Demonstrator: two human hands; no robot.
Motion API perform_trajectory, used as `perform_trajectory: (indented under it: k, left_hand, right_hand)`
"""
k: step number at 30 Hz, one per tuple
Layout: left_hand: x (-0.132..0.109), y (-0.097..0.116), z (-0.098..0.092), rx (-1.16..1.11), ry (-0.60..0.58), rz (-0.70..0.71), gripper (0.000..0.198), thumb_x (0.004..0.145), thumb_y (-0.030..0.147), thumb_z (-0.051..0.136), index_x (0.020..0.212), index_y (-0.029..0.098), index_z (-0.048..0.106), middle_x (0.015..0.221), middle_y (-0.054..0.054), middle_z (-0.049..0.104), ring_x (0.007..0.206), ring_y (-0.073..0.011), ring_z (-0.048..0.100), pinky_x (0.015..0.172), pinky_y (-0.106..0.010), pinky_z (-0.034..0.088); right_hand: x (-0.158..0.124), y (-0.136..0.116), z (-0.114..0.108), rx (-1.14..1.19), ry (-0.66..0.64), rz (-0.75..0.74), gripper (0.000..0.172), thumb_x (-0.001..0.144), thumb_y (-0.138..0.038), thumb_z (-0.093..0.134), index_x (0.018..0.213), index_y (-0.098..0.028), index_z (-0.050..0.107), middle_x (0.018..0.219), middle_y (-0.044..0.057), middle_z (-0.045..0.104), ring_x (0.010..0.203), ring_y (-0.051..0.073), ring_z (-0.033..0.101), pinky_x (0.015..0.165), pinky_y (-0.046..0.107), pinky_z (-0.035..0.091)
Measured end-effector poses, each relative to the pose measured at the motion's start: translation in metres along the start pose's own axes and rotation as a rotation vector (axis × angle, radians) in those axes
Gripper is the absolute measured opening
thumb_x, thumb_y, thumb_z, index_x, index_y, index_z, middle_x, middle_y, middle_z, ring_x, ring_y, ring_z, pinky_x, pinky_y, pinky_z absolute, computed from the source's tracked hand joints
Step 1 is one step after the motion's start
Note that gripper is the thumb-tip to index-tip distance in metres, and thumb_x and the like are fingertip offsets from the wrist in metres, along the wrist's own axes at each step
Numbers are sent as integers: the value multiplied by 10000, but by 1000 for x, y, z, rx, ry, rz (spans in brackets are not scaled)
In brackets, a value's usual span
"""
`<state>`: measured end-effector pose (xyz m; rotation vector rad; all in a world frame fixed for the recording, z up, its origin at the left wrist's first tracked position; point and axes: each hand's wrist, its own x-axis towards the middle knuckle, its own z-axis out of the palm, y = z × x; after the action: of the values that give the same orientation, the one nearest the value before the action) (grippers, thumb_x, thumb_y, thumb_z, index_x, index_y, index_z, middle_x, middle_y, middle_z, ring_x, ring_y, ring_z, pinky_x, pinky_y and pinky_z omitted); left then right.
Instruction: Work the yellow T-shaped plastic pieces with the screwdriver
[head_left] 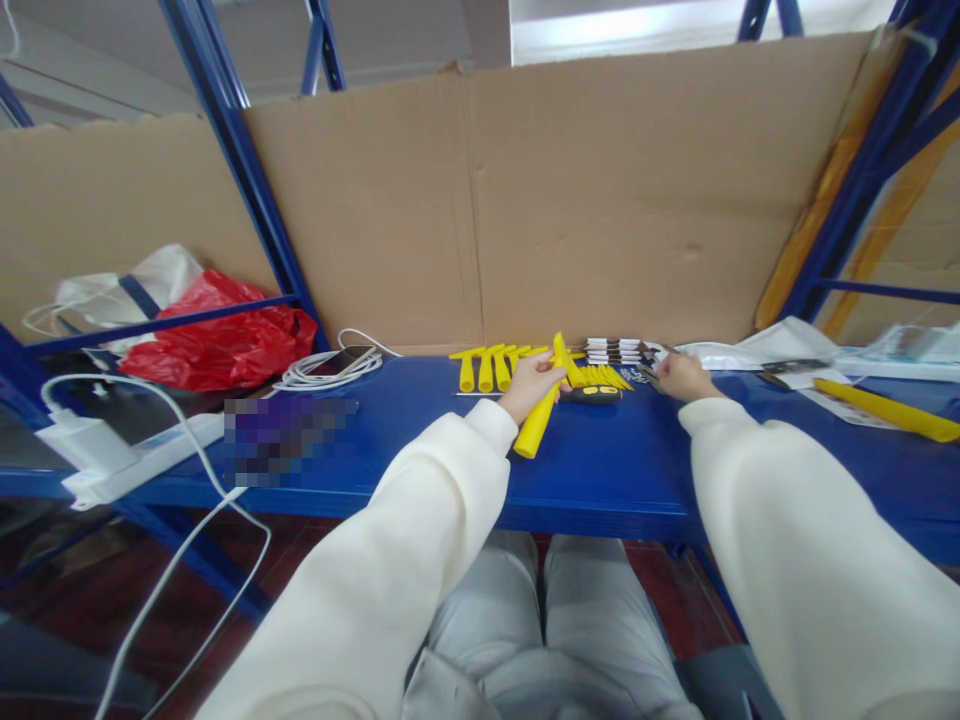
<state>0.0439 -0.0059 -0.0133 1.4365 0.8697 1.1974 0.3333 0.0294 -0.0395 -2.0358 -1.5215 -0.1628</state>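
Note:
My left hand point(531, 385) is closed around a yellow plastic handle point(534, 430) with a wider head point(562, 355), held tilted above the blue shelf. To its left, several similar yellow handles point(486, 372) lie in a row. Just right of it are several small yellow pieces point(607, 376) and a black and yellow screwdriver handle point(592, 395). My right hand point(684, 376) is closed, fingertips together by a patch of small metal parts point(634, 375); what it pinches is too small to make out. Behind lies a stack of white and dark strips point(611, 350).
The blue metal shelf point(600, 480) ends in front of my knees. Cardboard point(600, 200) stands behind it. At left are a red plastic bag point(225, 330), a coiled white cable point(326, 370) and a power strip point(150, 460). A long yellow piece point(892, 410) lies far right.

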Motion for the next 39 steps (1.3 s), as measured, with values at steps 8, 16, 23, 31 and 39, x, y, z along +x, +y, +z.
perform_trajectory:
  k: [8,16,23,31,39]
  left_hand:
    - [-3,5,0,15,8,-28,525,791,14,640,1314,56,654,609,23,683,482,-117,614,465,-196,437]
    - [-5,8,2,12,17,-59,535,801,31,659,1335,65,640,615,24,689,504,-126,636,482,-201,462]
    - [-9,10,3,-20,14,-37,434,798,-9,610,1216,71,691,621,19,689,488,-110,621,444,-183,408]
    - [-9,11,2,-4,0,-27,383,792,1,579,1132,102,723,642,2,716,498,-116,625,448,-189,423]
    - [-8,13,4,-30,44,-95,258,832,-2,545,1018,117,680,784,-35,737,552,-117,682,436,-174,406]
  right_hand:
    - [-8,-15,-2,-18,-95,-30,65,752,-146,622,757,-190,670,1096,193,673,1227,396,559,1044,598,449]
    - [-9,-15,2,-23,-66,-94,63,779,-142,618,747,-192,640,1076,209,681,1228,395,573,1049,620,441]
    - [-8,-17,4,-70,-54,-6,113,828,-191,591,845,-183,703,1103,182,706,1207,357,611,1040,529,488]
    - [4,-6,1,67,19,-28,180,804,-180,583,880,-176,746,881,130,750,934,282,702,823,344,545]
    - [-3,-13,-5,124,-41,-31,159,825,-206,577,842,-180,733,840,104,752,843,246,704,841,326,546]
